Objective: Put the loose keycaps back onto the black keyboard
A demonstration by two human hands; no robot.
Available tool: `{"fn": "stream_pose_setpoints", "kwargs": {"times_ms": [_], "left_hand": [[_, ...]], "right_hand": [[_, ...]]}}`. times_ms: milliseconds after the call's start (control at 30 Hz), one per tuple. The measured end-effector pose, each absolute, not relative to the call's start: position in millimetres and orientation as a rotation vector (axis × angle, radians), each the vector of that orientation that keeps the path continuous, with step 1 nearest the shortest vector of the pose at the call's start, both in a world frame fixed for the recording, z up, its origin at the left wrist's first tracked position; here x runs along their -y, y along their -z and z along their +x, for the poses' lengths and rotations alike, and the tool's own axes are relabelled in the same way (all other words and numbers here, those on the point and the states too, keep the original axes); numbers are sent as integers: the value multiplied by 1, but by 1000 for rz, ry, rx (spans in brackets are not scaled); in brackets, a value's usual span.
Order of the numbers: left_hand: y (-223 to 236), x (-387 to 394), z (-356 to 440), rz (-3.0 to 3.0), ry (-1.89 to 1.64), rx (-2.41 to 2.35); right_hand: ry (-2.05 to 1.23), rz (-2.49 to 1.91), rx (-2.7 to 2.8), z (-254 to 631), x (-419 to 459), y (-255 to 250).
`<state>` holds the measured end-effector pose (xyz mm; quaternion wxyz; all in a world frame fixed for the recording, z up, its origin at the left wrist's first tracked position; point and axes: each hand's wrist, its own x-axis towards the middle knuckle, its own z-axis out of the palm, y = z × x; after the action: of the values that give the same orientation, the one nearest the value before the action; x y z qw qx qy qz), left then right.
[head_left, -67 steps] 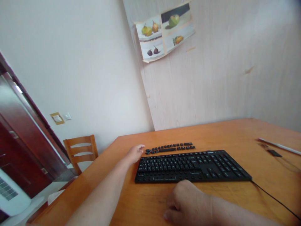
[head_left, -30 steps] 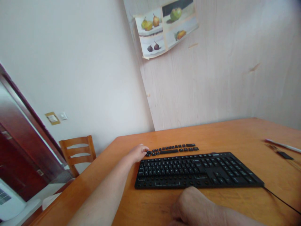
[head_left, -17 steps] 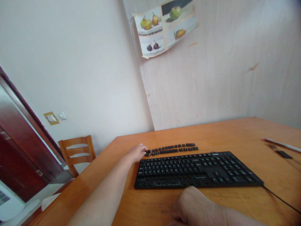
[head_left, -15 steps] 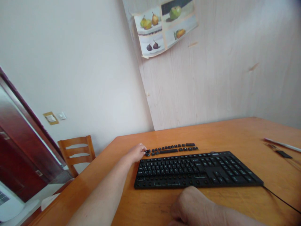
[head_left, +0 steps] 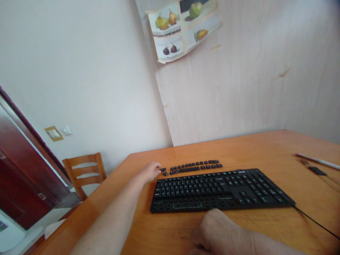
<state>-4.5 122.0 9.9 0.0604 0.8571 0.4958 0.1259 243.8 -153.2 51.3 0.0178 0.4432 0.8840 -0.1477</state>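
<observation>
A black keyboard (head_left: pixel 225 191) lies on the wooden table, its front two rows largely stripped of keycaps. Behind it, loose keycaps are laid out in two rows, with a long space bar (head_left: pixel 189 170) in the nearer one. My left hand (head_left: pixel 151 171) reaches to the left end of these rows. Its thumb and finger close on the end of a wide black keycap (head_left: pixel 163 169). My right hand (head_left: pixel 212 228) rests curled in a fist at the keyboard's front edge; its fingertips and anything inside them are hidden.
On the right of the table (head_left: pixel 255 145) lie a pen-like stick (head_left: pixel 318 161) and a small black object (head_left: pixel 317 171) with thin wires. The keyboard's cable (head_left: pixel 316 221) runs off to the right. A wooden chair (head_left: pixel 85 170) stands beyond the left edge, and a wall rises behind.
My left hand has shifted slightly left, and the wide keycap at its fingertips now sits a little apart from the one in front. My right hand stays in place.
</observation>
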Motion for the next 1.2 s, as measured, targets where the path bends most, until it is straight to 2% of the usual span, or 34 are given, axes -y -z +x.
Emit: {"fn": "stream_pose_setpoints", "kwargs": {"times_ms": [767, 1000, 1200], "left_hand": [[-13, -115, 8, 2619, -432, -1533], [-34, -81, -8, 2573, -555, -1472], [-52, -30, -21, 2552, -593, -1354]], "right_hand": [[481, 1371, -2814, 246, 153, -46], [553, 1430, -2870, 249, 151, -34], [462, 1412, -2978, 252, 152, -22]]}}
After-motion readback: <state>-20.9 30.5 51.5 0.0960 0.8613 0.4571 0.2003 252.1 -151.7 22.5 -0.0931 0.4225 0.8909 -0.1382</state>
